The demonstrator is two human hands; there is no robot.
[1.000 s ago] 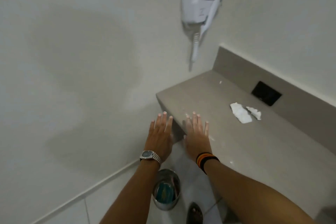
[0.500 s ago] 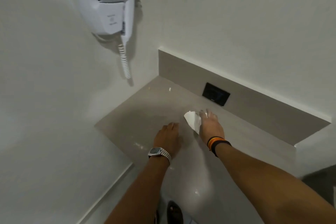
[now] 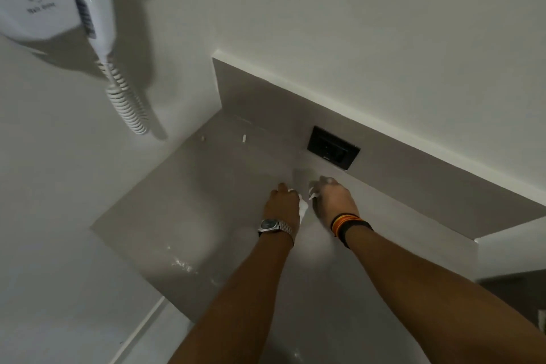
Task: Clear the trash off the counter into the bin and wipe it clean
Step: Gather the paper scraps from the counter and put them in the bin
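- Both hands are down on the table (image 3: 206,186), side by side, so they can gather the white paper scraps (image 3: 303,206) between them.
- The left hand (image 3: 282,207) curls on one scrap. The right hand (image 3: 334,201) pinches another.
- Two tiny bits (image 3: 244,138) wait near the back corner.
- The wall and socket (image 3: 333,151) are close behind. The left edge has open room.
- No bin shows here.

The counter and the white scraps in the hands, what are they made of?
Counter: looks like smooth grey stone or a stone-like slab, slightly glossy, since it reflects light. White scraps between the left hand and right hand: probably tissue paper, thin and crumpled.
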